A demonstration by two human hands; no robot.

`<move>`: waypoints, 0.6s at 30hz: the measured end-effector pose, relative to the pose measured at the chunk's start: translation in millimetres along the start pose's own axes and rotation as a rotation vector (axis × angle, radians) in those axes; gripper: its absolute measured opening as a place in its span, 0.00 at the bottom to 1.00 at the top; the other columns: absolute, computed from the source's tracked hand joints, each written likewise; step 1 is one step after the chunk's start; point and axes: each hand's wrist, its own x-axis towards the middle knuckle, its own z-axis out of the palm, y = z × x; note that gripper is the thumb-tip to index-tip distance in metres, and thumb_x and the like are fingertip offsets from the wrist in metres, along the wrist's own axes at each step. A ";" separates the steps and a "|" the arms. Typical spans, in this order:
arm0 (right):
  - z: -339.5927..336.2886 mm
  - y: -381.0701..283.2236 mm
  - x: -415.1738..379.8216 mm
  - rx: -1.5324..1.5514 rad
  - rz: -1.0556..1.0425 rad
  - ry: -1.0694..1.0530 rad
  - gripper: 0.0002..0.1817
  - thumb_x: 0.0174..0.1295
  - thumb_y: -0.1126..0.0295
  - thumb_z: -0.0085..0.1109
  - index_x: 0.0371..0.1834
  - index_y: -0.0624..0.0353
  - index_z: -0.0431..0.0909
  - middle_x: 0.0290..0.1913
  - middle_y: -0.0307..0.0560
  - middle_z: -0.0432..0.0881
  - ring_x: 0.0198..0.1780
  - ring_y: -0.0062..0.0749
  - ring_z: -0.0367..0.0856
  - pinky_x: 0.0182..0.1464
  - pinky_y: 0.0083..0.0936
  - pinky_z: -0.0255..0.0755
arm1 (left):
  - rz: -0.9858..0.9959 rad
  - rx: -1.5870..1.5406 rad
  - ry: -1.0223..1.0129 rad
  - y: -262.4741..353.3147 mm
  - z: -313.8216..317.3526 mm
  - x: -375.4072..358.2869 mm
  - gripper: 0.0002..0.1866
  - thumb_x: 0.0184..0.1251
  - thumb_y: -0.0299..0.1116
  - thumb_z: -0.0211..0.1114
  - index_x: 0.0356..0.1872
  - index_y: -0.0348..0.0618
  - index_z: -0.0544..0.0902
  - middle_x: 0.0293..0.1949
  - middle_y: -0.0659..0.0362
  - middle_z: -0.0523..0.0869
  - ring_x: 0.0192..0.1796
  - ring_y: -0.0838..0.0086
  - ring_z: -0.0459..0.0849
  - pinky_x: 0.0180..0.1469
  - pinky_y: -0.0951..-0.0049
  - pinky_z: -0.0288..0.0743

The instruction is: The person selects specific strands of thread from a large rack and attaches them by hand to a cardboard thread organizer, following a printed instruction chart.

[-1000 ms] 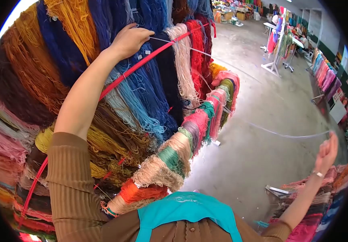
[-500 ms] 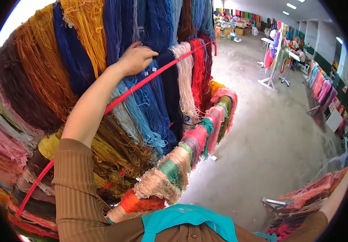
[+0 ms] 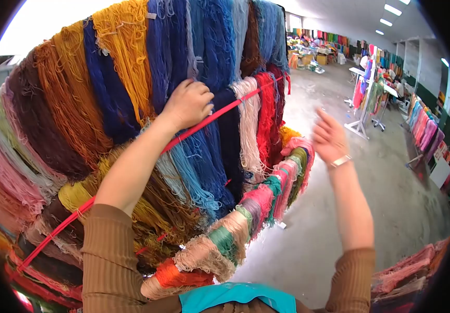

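My left hand [image 3: 188,101] is closed, its fingers curled against the blue yarn skeins on the upper rail, with part of the grip hidden. Just below it, a taut red strap [image 3: 217,113] crosses the rack diagonally. A dark navy skein [image 3: 230,148] hangs beside the hand, followed by a cream skein [image 3: 249,133] and a bright red skein [image 3: 266,115]. Raised in the air to the right of the rack is my right hand [image 3: 331,136], slightly blurred, with fingers partly bent and apart. It touches no yarn, and nothing shows in it.
A lower bar draped with pink, green and beige skeins [image 3: 222,240] runs in front of me. Mustard skeins [image 3: 123,49] hang at upper left. A white stand [image 3: 358,128] with yarn stands on the grey floor [image 3: 308,245]; people sit behind it. More skeins [image 3: 407,266] lie at lower right.
My right hand has come up from the lower right edge to beside the rack. My left hand has curled its fingers more. The whole view has shifted slightly down and right.
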 end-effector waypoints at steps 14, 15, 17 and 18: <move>284.5 119.4 157.2 -0.755 -0.857 -0.244 0.09 0.55 0.69 0.71 0.35 0.62 0.89 0.27 0.33 0.82 0.26 0.15 0.72 0.28 0.19 0.65 | -0.119 -0.085 -0.185 0.8 -4.9 2.3 0.21 0.59 0.44 0.69 0.50 0.43 0.84 0.52 0.55 0.84 0.62 0.63 0.78 0.73 0.53 0.61; 286.3 121.5 158.7 -0.756 -0.855 -0.247 0.09 0.55 0.69 0.71 0.35 0.62 0.89 0.27 0.33 0.82 0.26 0.15 0.72 0.28 0.19 0.65 | -0.118 -0.087 -0.184 1.1 -5.1 2.4 0.22 0.59 0.45 0.69 0.50 0.43 0.84 0.52 0.55 0.84 0.62 0.63 0.78 0.73 0.53 0.61; 289.9 124.5 165.7 -0.811 -0.925 -0.239 0.10 0.54 0.69 0.71 0.35 0.63 0.88 0.26 0.33 0.82 0.26 0.16 0.71 0.30 0.21 0.66 | -0.120 -0.086 -0.179 1.2 -5.5 2.6 0.22 0.58 0.45 0.69 0.50 0.43 0.84 0.52 0.55 0.84 0.62 0.63 0.78 0.73 0.53 0.61; 288.5 125.1 168.2 -0.812 -0.925 -0.242 0.10 0.54 0.69 0.71 0.35 0.63 0.88 0.26 0.33 0.82 0.26 0.16 0.71 0.30 0.21 0.66 | -0.121 -0.093 -0.176 1.7 -6.0 2.5 0.22 0.58 0.45 0.69 0.50 0.43 0.84 0.51 0.55 0.84 0.62 0.62 0.78 0.73 0.53 0.61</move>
